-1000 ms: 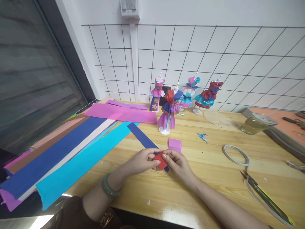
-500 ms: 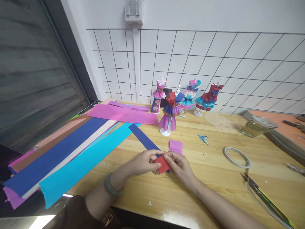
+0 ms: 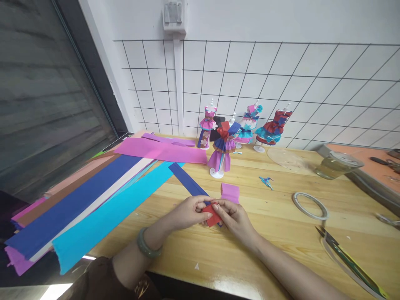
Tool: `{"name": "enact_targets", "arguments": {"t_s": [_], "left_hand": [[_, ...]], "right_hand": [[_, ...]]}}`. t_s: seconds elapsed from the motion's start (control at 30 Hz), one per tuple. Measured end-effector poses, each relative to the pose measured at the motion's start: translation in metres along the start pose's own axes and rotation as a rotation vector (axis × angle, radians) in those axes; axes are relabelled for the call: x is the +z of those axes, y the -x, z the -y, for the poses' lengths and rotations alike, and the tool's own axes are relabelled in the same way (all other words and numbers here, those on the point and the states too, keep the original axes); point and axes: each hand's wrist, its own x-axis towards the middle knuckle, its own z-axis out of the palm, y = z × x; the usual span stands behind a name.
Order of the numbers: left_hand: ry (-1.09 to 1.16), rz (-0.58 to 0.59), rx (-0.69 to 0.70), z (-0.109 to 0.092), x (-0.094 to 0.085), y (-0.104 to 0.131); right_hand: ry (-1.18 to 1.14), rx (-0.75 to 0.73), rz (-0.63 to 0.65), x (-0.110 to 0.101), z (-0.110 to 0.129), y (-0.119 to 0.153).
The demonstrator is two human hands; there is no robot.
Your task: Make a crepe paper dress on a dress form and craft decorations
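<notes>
Across the wooden table [image 3: 265, 262], coloured paper sheets [image 3: 112, 216] fan out at nine to ten o'clock from the hands, while a dressed mini mannequin [image 3: 221, 146] stands at twelve. At the dial's centre the left hand [image 3: 189, 214] and right hand [image 3: 236, 218] meet, fingers curled inward; scissors [image 3: 349, 260] lie toward four, a tape ring [image 3: 296, 205] at three. Smallest, the red paper piece [image 3: 213, 217] sits between the hands, pinched by both.

My one camera sits on my head, looking forward and down past my nearby fingers [image 3: 222, 213], across the bench [image 3: 181, 254], to the wall [image 3: 281, 21].
</notes>
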Motion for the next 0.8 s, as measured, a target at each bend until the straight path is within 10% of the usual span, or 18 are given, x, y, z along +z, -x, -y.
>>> {"name": "enact_targets", "arguments": {"t_s": [0.23, 0.43, 0.57, 0.8], "left_hand": [[-0.005, -0.041, -0.015, 0.002, -0.001, -0.001], [0.031, -0.326, 0.052, 0.007, -0.014, -0.009], [0.066, -0.352, 0.046, 0.007, -0.019, -0.011], [0.149, -0.349, -0.024, 0.007, -0.019, -0.012]], "right_hand": [[0.137, -0.030, 0.004, -0.007, 0.001, -0.006], [0.551, 0.066, -0.474, -0.074, -0.023, -0.030], [0.538, 0.241, -0.411, -0.101, -0.040, -0.036], [0.194, 0.075, -0.298, -0.077, -0.036, -0.036]]}}
